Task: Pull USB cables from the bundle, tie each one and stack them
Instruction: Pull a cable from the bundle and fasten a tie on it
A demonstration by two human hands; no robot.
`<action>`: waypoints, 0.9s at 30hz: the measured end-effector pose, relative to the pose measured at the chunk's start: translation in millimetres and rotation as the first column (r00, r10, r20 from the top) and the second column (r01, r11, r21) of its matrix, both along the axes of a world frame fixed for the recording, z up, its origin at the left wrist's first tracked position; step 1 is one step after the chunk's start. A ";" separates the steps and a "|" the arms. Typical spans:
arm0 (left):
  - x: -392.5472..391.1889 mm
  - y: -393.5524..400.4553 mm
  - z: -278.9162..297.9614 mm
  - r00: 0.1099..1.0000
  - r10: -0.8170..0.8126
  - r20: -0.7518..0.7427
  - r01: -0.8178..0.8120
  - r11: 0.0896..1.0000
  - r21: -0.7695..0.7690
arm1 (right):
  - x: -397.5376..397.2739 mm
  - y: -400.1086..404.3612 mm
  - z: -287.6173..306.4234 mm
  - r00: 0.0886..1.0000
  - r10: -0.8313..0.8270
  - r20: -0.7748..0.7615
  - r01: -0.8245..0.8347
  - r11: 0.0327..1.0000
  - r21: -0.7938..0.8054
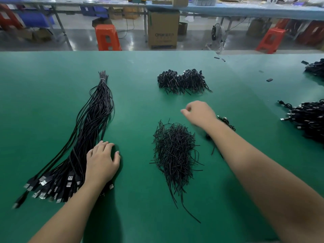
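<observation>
- Cables: the long bundle of black USB cables with silver plugs (84, 146) lies under and beyond the left hand (101, 162), whose relaxed fingers rest at its edge.
- The right hand (199, 114) hovers loosely curled, seemingly empty, beyond the loose heap of black wire ties (173, 151).
- Judgement: pin the bundle and draw one plug clear.
- The pile of tied black cables (182, 81) lies past the right hand; bare green mat (136, 102) lies between the hands.

Left hand (101, 160): bare, no glove, no ring.
Right hand (199, 113): bare too.
Forearms: uncovered, no sleeves showing.
</observation>
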State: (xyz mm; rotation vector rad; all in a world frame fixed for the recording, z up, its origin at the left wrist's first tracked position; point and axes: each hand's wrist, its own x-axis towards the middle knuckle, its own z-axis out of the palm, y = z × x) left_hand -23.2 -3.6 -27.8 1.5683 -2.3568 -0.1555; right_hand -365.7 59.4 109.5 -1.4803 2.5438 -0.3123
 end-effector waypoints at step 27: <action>29.6 -19.6 12.0 0.800 0.122 -0.587 0.144 0.911 0.386 | 256.5 18.8 -101.5 0.967 0.212 0.141 -0.239 0.946 0.218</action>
